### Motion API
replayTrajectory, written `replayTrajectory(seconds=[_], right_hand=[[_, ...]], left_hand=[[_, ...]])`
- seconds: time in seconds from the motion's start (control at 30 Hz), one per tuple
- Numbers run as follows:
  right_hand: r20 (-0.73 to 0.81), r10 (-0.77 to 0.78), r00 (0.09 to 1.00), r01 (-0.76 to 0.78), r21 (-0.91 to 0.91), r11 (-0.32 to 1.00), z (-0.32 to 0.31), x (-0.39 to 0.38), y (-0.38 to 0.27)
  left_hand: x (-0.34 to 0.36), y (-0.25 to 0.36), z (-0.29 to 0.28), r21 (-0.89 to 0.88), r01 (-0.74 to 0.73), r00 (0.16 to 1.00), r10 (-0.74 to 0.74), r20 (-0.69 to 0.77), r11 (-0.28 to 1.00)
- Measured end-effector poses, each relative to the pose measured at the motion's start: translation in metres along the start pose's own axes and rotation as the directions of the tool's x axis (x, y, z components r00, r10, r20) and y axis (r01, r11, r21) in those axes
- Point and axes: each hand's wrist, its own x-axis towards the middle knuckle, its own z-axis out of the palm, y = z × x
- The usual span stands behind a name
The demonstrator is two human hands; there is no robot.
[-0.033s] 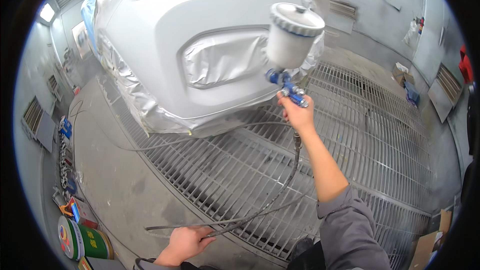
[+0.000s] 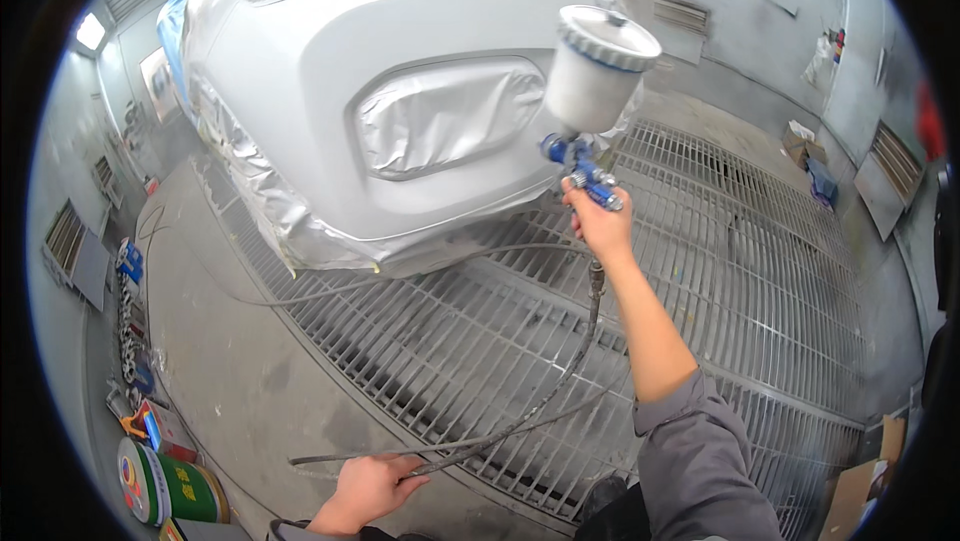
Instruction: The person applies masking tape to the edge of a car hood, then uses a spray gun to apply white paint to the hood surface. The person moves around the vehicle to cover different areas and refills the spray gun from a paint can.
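My right hand [image 2: 602, 223] is closed around the handle of a blue spray gun [image 2: 588, 173], held out in front of me. On top of the gun sits a pale paint cup [image 2: 597, 81] with a ribbed lid, slightly tilted. A dark air hose [image 2: 575, 361] runs down from the handle toward me. Low in the picture, my left hand [image 2: 368, 489] is wrapped round a loop of that hose. Beyond the gun stands a silver-grey vehicle body panel [image 2: 325, 91], with crinkled masking film [image 2: 450, 116] over its recessed middle. The gun's nozzle points toward the panel's right part.
Metal floor grating [image 2: 700, 271] stretches under and right of the panel. Along the left wall stand a green paint bucket [image 2: 185, 486], a red box [image 2: 168, 429] and other supplies. Cardboard [image 2: 860, 486] lies at lower right. Hose also crosses the floor [image 2: 270, 371].
My right hand and the spray gun have shifted slightly to the right, away from the panel's middle. My left hand stays on the hose.
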Motion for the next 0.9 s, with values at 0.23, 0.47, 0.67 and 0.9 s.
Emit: replayTrajectory(seconds=[0.23, 0.47, 0.67, 0.9], right_hand=[[-0.212, 0.022, 0.977, 0.006, 0.132, 0.991, -0.088, 0.075, 0.047], [-0.401, 0.001, 0.916, 0.070, 0.163, 0.984, -0.140, 0.136, 0.102], [-0.399, 0.117, 0.909, 0.029, 0.339, 0.940, -0.130, 0.134, 0.170], [-0.164, 0.159, 0.974, -0.090, 0.363, 0.928, -0.099, 0.026, 0.217]], left_hand=[[0.018, 0.035, 0.004, -0.021, 0.072, 0.997, -0.073, -0.010, 0.997], [0.041, 0.081, 0.009, -0.154, 0.119, 0.990, -0.130, -0.062, 0.981], [0.039, 0.093, 0.020, -0.178, 0.273, 0.950, -0.294, -0.107, 0.945], [0.049, 0.121, -0.027, -0.252, 0.375, 0.912, -0.403, -0.070, 0.892]])
